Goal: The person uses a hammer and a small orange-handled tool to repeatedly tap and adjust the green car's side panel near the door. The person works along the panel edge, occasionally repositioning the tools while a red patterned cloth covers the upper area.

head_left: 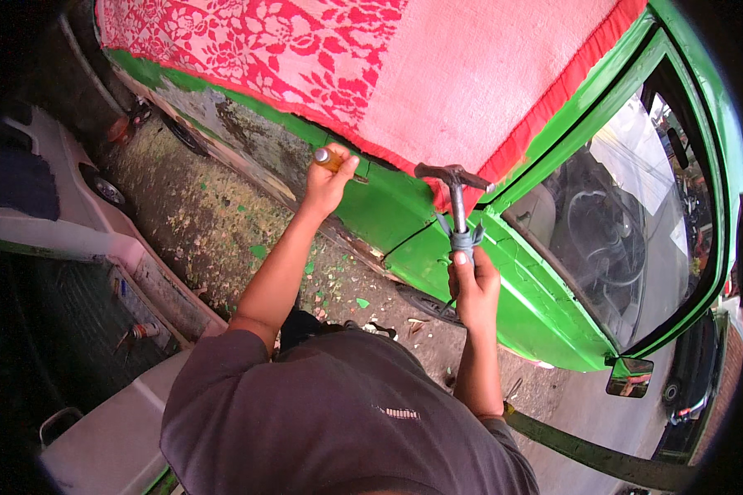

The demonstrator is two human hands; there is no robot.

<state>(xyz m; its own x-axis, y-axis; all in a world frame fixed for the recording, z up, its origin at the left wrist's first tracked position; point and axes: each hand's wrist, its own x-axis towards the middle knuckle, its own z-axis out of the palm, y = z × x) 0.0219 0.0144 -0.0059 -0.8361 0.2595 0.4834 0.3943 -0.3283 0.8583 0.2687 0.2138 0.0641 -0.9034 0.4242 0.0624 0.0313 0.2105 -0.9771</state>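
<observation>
My left hand [328,183] is closed around a chisel-like tool [332,159] with an orange-brown handle and a metal end cap. Its thin metal end points right, close to the green side panel [367,206] of a vehicle. In my right hand [475,289] is a hammer [457,198], held upright by a handle bound with grey wrapping. The hammer's head is up by the lower corner of a pink and red floral towel [462,82], to the right of the tool. That towel drapes over the green vehicle; whether the tool's tip touches metal, I cannot tell.
Right of the hammer are the vehicle's door window [611,214] and side mirror [630,378]. A pale, worn vehicle body [149,289] stands close on my left. Green paint flakes lie on the dirt ground [248,219]. A long dark bar [603,454] crosses the lower right.
</observation>
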